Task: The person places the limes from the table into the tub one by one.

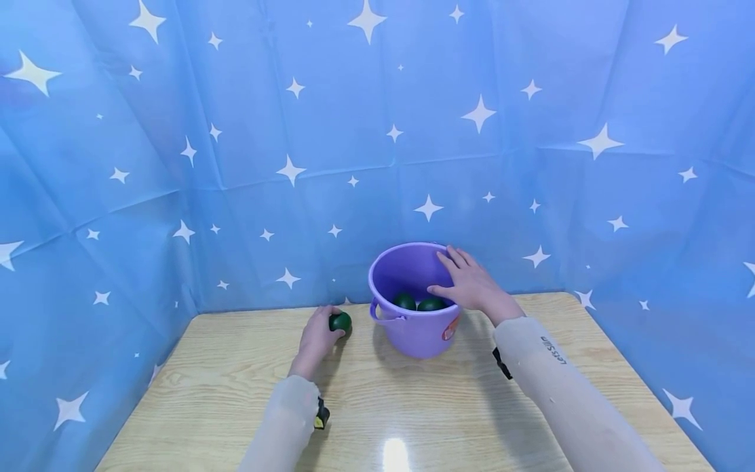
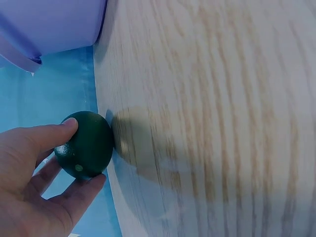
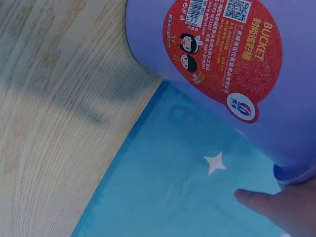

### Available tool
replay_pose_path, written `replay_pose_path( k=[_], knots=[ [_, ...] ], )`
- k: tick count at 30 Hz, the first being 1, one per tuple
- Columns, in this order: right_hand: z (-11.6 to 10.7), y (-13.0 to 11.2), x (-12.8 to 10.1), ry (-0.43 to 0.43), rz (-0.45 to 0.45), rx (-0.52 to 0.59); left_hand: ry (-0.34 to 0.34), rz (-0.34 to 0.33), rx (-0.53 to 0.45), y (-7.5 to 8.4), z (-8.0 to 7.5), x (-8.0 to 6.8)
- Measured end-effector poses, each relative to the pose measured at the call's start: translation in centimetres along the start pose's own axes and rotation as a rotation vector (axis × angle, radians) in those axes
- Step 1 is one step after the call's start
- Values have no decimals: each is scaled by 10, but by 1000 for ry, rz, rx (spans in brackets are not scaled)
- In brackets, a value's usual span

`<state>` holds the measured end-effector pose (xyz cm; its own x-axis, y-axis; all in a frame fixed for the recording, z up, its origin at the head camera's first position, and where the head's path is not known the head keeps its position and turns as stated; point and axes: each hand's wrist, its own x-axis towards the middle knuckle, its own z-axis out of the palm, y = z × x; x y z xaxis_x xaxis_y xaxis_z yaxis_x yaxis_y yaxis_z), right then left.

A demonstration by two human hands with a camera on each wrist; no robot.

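Note:
A purple bucket (image 1: 413,337) stands at the back middle of the wooden table (image 1: 413,413). Two dark green balls (image 1: 404,301) (image 1: 430,304) lie inside it. My left hand (image 1: 330,328) grips a third dark green ball (image 1: 340,322) on the table just left of the bucket. In the left wrist view the thumb (image 2: 49,136) and fingers curl round this ball (image 2: 91,143), near the table's back edge. My right hand (image 1: 451,275) rests on the bucket's right rim with fingers spread and fairly straight. One fingertip (image 3: 261,205) shows below the bucket (image 3: 296,98) in the right wrist view.
Blue cloth with white stars (image 1: 236,164) hangs behind the table and along both sides. The bucket carries a red label (image 3: 222,54) and a handle on its left side (image 1: 383,316). Bare tabletop stretches in front of the bucket.

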<state>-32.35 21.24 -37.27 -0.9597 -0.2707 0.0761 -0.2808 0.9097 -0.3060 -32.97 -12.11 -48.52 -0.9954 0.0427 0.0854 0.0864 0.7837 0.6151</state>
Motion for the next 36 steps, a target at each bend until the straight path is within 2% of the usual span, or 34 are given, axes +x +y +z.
replay_pose_path(
  k=[19,30,36],
  knots=[
    [0,1,0,-4,-1,2,24,-48,-88,-6,1,-4],
    [2,2,1,-4,4,3,41,-53,-158,-10,-1,-6],
    [1,2,1,-8,6,0,38,-55,-158,-12,-2,-6]
  ],
)
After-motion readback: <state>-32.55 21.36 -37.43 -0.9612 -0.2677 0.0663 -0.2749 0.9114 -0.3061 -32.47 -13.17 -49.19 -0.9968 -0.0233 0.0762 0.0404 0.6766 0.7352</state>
